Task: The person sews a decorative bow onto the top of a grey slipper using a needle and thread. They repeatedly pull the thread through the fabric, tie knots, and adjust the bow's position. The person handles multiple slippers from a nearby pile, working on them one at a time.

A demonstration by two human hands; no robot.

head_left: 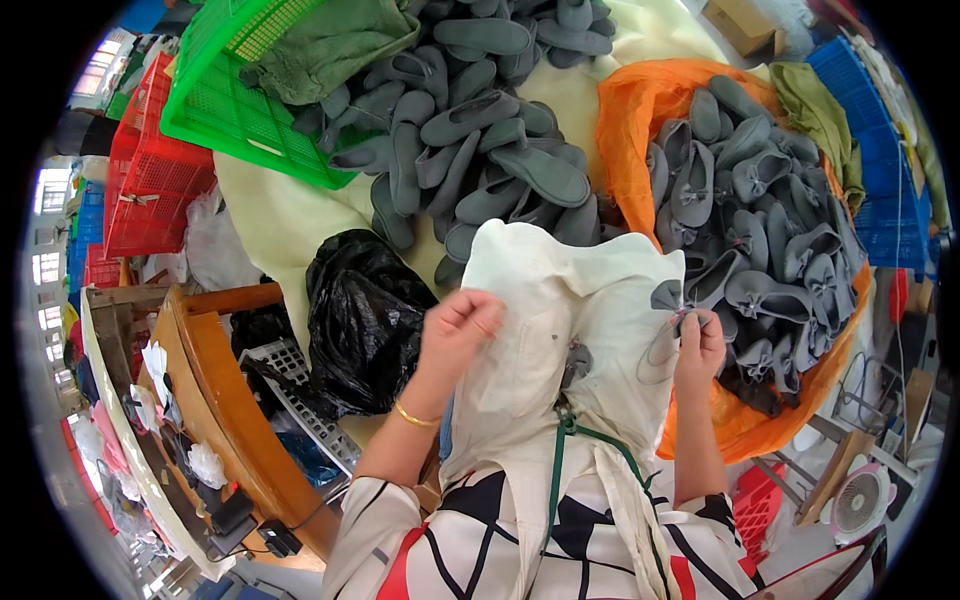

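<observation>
My left hand (468,318) is raised over the left side of the white apron (520,345) on my lap, its fingers pinched together. Whatever may be between those fingertips is too small to tell. At the apron's right edge, my right hand (703,342) pinches a small grey fabric bow (667,296). Below the bow a thin dark curved outline shows against the apron; I cannot tell what it is. Another small grey piece (577,362) lies on the middle of the apron. Just beyond my right hand, grey bow-trimmed shoes (765,295) fill an orange sack (625,110).
Loose grey shoes (540,175) are heaped ahead on pale sheeting (265,205). A green crate (290,155) lies tipped at the far left. Left of me are a black plastic bag (365,310) and a wooden table (215,375); a fan (860,500) stands lower right.
</observation>
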